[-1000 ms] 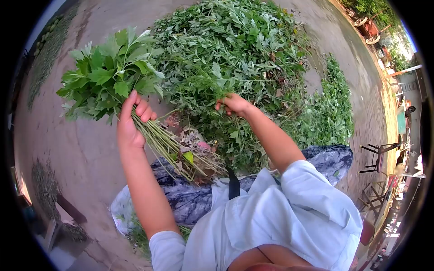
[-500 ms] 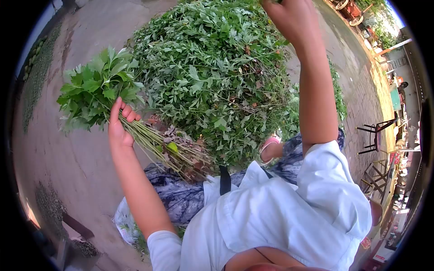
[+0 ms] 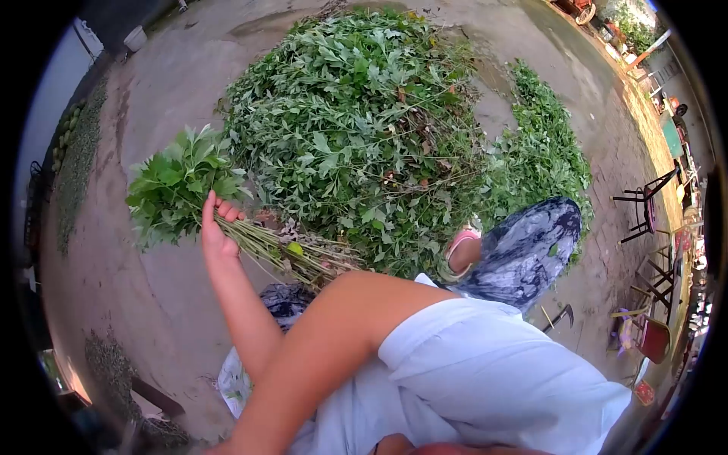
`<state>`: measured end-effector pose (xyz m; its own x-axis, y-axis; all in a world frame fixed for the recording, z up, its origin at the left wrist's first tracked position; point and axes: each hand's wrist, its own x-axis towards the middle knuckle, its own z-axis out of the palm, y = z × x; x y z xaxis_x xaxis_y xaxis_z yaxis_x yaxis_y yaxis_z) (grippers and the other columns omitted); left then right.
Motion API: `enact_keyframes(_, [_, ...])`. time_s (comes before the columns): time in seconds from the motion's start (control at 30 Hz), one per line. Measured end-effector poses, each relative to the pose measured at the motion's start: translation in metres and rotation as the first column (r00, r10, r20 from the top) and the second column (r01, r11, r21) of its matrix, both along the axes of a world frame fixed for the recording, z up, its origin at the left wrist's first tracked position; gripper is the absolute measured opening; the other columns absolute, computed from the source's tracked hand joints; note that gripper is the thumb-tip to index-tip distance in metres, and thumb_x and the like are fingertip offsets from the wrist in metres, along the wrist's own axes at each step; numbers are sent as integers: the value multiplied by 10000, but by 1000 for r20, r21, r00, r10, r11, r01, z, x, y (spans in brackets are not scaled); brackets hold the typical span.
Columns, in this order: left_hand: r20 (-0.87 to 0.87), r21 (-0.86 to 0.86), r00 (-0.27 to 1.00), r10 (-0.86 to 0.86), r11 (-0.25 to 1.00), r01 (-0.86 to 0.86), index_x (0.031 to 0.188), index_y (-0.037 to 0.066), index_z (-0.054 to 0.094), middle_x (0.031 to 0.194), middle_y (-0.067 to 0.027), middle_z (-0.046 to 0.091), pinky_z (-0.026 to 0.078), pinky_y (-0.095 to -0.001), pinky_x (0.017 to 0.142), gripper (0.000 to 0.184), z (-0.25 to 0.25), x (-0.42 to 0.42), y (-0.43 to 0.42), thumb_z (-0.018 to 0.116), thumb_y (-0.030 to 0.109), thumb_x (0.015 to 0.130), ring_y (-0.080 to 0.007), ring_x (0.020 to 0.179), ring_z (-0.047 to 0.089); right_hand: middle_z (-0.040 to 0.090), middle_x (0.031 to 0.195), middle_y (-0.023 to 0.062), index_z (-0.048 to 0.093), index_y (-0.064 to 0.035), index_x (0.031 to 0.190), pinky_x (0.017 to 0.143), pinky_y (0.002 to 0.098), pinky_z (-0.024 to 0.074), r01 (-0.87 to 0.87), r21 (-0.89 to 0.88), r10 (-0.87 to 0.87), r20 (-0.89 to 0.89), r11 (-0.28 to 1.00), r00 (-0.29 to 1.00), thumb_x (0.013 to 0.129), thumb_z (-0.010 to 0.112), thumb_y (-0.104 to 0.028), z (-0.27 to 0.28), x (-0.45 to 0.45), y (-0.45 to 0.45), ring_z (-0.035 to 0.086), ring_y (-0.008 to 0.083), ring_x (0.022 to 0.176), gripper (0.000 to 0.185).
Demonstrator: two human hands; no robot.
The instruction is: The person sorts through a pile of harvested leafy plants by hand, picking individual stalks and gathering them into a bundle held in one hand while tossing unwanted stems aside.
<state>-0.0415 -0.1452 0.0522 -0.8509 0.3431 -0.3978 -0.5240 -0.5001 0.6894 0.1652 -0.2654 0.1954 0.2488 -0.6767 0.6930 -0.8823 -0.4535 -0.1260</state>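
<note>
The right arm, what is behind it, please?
Part of the left arm and dark patterned cloth pass behind the right arm; what the arm fully covers cannot be seen.

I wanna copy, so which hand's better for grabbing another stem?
Probably right: the left hand grips a bunch. The right arm crosses the body, hand out of view, so I can't tell if it's empty.

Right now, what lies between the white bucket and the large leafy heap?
Only bare grey ground separates the white bucket from the large leafy heap, as the head view shows.
</note>
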Motion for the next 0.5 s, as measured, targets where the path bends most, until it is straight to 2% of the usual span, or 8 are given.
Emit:
enact_keyframes(0.03, [-16,-1,1000,-4,1000,4,703,140,409,547,48,346,338,-266,519,224,-1,-1,-3,571,259,801,-86,471,332,576,896,133,552,-39,956,643,425,428,121,96,-131,110,988,985,815,413,-206,17,-10,58,562,314,770,259])
enact_keyframes(0.07, [-32,-3,999,-7,1000,7,705,139,410,551,49,347,339,-266,521,221,-3,-1,-7,569,258,802,-87,471,331,533,883,94,604,-110,816,666,432,395,361,-209,-269,366,909,891,695,528,-363,-32,-18,24,534,289,799,292])
enact_keyframes(0.13, [-34,8,999,1,1000,-1,709,135,415,552,49,349,340,-266,522,217,-2,2,-10,563,261,806,-88,472,333,470,784,74,516,-92,733,637,339,405,704,-258,-484,570,662,664,714,578,-229,-38,-61,102,503,235,678,152])
enact_keyframes(0.2, [4,108,993,118,987,-118,706,133,418,542,46,357,347,-265,528,218,9,14,-5,556,267,809,-88,471,342,500,760,110,514,-54,773,584,421,422,927,-47,-666,682,371,301,746,528,-169,-69,-109,185,521,320,654,120])
enact_keyframes(0.23, [-42,-203,988,152,966,-157,702,137,419,534,45,360,357,-265,532,216,14,4,2,549,268,813,-89,468,350,519,742,134,522,-6,798,612,380,430,963,76,-642,758,258,113,776,527,-146,-91,-127,225,525,308,700,142])
enact_keyframes(0.33, [-2,45,999,-38,998,38,705,140,423,536,46,368,368,-269,530,206,3,-4,-18,542,265,818,-89,465,355,584,793,187,565,-5,782,640,418,454,681,725,-786,359,-105,-504,774,497,-195,-204,-149,318,554,355,728,202])
enact_keyframes(0.4, [-6,19,1000,-28,999,28,704,141,424,535,46,368,368,-273,520,204,7,-3,-15,537,264,821,-87,462,352,600,877,165,585,-36,888,726,421,461,366,907,-851,15,-211,-526,771,512,-258,-265,-137,337,571,334,802,262])
enact_keyframes(0.5, [-31,-3,999,-43,999,43,694,142,415,530,42,357,362,-274,513,207,15,0,-7,528,254,827,-85,450,341,572,969,162,554,-51,964,778,402,444,239,942,-900,-117,-234,-421,777,508,-276,-331,-113,337,544,315,906,296])
